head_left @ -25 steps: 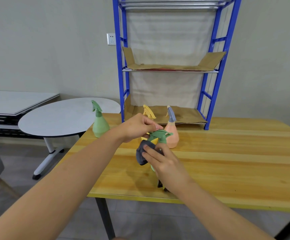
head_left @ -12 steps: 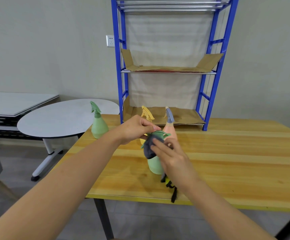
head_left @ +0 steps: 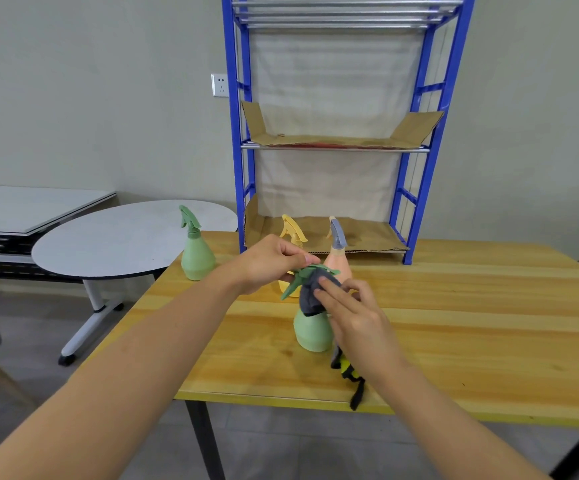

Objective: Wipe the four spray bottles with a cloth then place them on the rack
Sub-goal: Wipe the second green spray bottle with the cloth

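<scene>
Behind the wiped green bottle (head_left: 310, 332) stand peach bottle (head_left: 339, 268) (yellow bottle (head_left: 291, 233) half-hidden).

My left arm reaches in bare from the near left, stretched forward and to the right, wrist fairly straight. My left hand (head_left: 270, 263) is held knuckles up, its fingers curled and its fingertips (head_left: 307, 259) pinching together at the far right of the hand. My right arm comes in from the near right, angled toward the left and away from me. My right hand (head_left: 357, 318) sits just nearer than the left one, back of the hand up, two fingers (head_left: 331, 292) stretched out flat and pressing forward, the others bent beneath.
</scene>
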### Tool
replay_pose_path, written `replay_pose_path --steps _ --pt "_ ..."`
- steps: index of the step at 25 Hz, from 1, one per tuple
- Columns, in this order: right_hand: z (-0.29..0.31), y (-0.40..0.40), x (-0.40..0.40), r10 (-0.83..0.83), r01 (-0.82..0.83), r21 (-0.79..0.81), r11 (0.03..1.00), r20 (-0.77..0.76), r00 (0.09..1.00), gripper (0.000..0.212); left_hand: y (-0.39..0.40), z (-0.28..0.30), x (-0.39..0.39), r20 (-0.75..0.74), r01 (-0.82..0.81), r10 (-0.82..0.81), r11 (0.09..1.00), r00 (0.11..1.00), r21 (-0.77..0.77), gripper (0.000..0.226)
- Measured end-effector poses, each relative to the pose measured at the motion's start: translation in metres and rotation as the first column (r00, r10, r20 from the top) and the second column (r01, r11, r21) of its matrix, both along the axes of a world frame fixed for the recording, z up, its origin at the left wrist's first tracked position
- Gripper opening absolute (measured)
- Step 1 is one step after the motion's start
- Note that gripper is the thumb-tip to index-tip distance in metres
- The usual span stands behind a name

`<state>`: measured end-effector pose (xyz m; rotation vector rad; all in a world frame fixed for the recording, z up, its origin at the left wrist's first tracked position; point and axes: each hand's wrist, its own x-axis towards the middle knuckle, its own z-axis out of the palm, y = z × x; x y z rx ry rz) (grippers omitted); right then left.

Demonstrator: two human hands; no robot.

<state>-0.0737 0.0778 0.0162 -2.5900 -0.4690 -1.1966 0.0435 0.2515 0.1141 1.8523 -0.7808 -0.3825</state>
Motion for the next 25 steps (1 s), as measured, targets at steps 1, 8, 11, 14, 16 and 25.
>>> replay_pose_path --steps 1,8,11,14,16,25 --pt "0.006 0.002 -0.005 -0.004 0.004 0.072 0.997 0.002 1.000 0.043 0.000 0.000 -0.001 -0.001 0.002 -0.002 1.000 1.000 -0.001 0.022" --pt "0.009 0.015 -0.002 0.150 -0.145 0.094 0.985 -0.046 0.988 0.046 -0.001 0.002 -0.002 0.018 -0.001 0.001 1.000 1.000 0.005 0.023" --pt "0.011 -0.008 -0.008 -0.049 0.040 0.171 0.984 0.051 0.998 0.034 -0.002 0.000 0.000 0.024 0.008 -0.008 1.000 1.000 0.006 0.021" --pt "-0.001 -0.005 -0.012 -0.010 0.009 -0.021 1.000 -0.048 0.999 0.043 -0.003 -0.001 0.000 0.016 0.011 -0.011 1.000 1.000 -0.006 0.019" --pt "-0.006 0.000 -0.018 0.074 -0.089 -0.175 0.980 -0.091 0.993 0.046 -0.003 -0.003 0.001 0.032 0.011 -0.011 1.000 0.999 0.000 0.020" --pt "-0.012 -0.005 -0.024 0.076 -0.121 -0.247 0.961 -0.186 0.980 0.044 -0.003 -0.002 0.001 0.164 -0.003 -0.004 0.999 0.986 0.046 0.015"
